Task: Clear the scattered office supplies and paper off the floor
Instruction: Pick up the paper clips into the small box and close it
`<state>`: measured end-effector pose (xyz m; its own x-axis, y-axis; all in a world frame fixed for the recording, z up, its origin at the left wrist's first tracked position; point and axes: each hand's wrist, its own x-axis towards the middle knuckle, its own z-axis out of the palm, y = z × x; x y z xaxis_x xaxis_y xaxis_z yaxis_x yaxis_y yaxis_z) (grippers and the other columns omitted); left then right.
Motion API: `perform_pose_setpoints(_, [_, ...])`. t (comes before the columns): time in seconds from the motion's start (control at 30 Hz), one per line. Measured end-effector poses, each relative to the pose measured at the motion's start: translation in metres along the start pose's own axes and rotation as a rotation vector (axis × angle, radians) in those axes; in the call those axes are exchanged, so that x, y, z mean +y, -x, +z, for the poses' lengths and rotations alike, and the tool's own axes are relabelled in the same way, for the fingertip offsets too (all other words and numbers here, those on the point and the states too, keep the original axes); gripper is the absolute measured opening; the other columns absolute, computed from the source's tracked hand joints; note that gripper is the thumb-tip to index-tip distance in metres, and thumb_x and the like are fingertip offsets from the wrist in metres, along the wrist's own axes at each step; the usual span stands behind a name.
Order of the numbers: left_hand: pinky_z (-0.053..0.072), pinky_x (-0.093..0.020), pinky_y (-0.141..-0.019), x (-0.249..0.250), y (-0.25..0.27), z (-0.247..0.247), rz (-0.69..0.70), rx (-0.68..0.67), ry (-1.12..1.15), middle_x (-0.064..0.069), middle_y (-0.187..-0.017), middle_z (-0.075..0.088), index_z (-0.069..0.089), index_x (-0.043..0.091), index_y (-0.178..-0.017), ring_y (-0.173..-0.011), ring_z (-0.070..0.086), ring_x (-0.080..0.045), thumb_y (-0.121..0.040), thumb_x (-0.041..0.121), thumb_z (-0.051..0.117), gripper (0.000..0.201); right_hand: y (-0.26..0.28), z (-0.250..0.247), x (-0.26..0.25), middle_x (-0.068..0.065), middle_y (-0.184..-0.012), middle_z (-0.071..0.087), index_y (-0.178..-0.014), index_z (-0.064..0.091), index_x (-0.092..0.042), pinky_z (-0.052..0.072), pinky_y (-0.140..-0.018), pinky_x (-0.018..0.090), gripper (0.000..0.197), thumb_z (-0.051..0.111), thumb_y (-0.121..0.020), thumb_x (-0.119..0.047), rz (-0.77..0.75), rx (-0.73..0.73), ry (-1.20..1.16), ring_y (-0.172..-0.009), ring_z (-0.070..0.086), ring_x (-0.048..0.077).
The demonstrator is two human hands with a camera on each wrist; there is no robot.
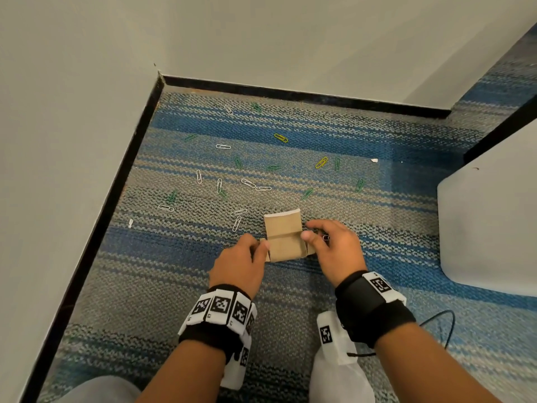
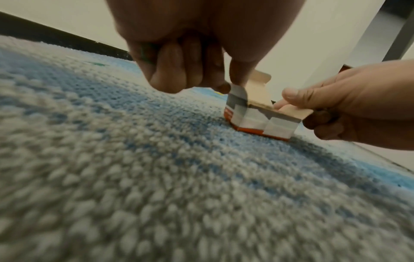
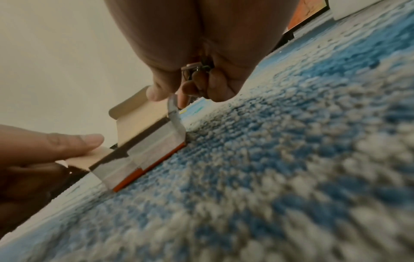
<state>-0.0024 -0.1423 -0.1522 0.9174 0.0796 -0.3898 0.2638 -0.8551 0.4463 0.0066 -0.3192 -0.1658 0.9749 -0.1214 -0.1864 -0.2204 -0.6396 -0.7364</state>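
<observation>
The small box (image 1: 283, 237) is showing matt brown cardboard inside, printed grey and orange outside. Thin coated-wire paper clips (image 1: 248, 183) are lying on rough, looped-pile carpet (image 1: 145, 286). The skirting (image 1: 96, 228) is looking glossy black.

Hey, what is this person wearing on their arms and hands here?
Both hands, left hand and right hand, are bare, without gloves or sleeves. Each wrist carries a black band ringed with white square blocks printed with black-and-white coded markers. A white housing with another marker hangs below the right wrist, and a thin black cable loops out beside it.
</observation>
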Motion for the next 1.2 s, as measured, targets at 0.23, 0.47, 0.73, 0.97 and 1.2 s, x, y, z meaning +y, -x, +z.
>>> perform_pose_setpoints(0.23, [0.039,-0.033,-0.063,0.018,0.017,-0.026,-0.165,0.196,0.312,-0.001,-0.068,0.053,0.047,0.020,-0.092,-0.069,0.052,-0.026,-0.097,0.029,0.032,0.018,0.010,-0.012,-0.024,-0.002,-0.080,0.063,-0.093,0.064,-0.010,0.033,-0.064,0.022,0.021,0.046,-0.096,-0.019,-0.094,0.040,-0.091,-0.074,0.056,0.013])
perform_pose_setpoints(0.47, [0.025,-0.028,-0.051,0.051,-0.005,-0.017,-0.200,0.123,1.217,0.013,-0.042,0.040,0.046,0.019,-0.068,-0.041,0.033,-0.006,-0.077,-0.005,0.031,0.030,0.009,-0.003,-0.051,-0.009,-0.076,0.058,-0.092,0.061,-0.017,0.042,-0.074,0.028,0.017,0.048,-0.096,-0.027,0.072,-0.107,-0.353,-0.072,0.051,0.006])
perform_pose_setpoints(0.73, [0.042,-0.020,-0.057,0.054,-0.015,-0.010,-0.068,-0.030,1.189,0.001,-0.075,0.042,0.047,0.018,-0.085,-0.061,0.042,-0.011,-0.086,-0.015,0.033,0.035,0.008,-0.004,-0.055,0.002,-0.082,0.055,-0.096,0.056,-0.013,0.044,-0.067,0.027,0.027,0.033,-0.100,-0.029,0.278,-0.220,-0.852,-0.072,0.052,0.014])
perform_pose_setpoints(0.97, [0.053,-0.021,-0.064,0.053,-0.008,-0.008,-0.004,-0.031,1.221,-0.006,-0.078,0.058,0.047,0.016,-0.092,-0.073,0.059,-0.017,-0.095,0.000,0.036,0.020,0.010,-0.005,-0.056,0.010,-0.114,0.064,-0.113,0.054,-0.015,0.049,-0.083,0.029,0.061,0.027,-0.081,-0.059,0.303,-0.257,-0.933,-0.102,0.058,0.017])
perform_pose_setpoints(1.2, [0.052,-0.021,-0.076,0.046,0.000,-0.011,0.093,0.109,1.129,-0.004,-0.075,0.065,0.048,0.022,-0.095,-0.078,0.066,-0.013,-0.095,0.000,0.039,0.023,0.013,-0.005,-0.052,-0.003,-0.105,0.067,-0.106,0.061,-0.021,0.046,-0.082,0.015,0.065,0.016,-0.089,-0.064,0.245,-0.271,-0.873,-0.100,0.061,0.006])
